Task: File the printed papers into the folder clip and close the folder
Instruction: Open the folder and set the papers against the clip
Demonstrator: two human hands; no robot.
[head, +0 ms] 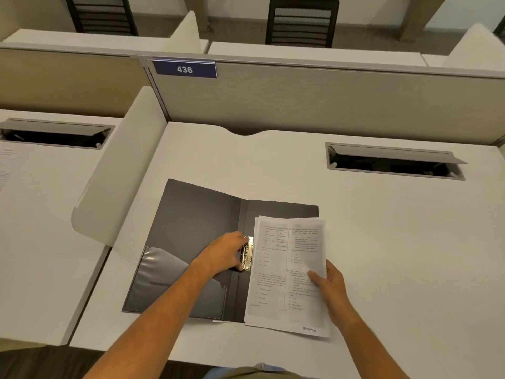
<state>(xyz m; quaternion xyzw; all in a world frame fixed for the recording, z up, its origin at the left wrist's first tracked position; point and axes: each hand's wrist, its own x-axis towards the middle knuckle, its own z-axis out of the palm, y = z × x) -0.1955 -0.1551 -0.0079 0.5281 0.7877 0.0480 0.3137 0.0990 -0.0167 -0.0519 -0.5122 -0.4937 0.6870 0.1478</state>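
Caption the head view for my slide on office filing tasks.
Left hand works the metal clip of an open grey folder while the right hand holds the printed papers beside it.

Folder (196,231) open on desk (382,242); papers (289,272) on right half, clip (247,254) just left.

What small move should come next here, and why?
Probably slide the papers left under the clip: the left hand is on the metal clip at the spine of the open folder, the right hand grips the stack beside it.
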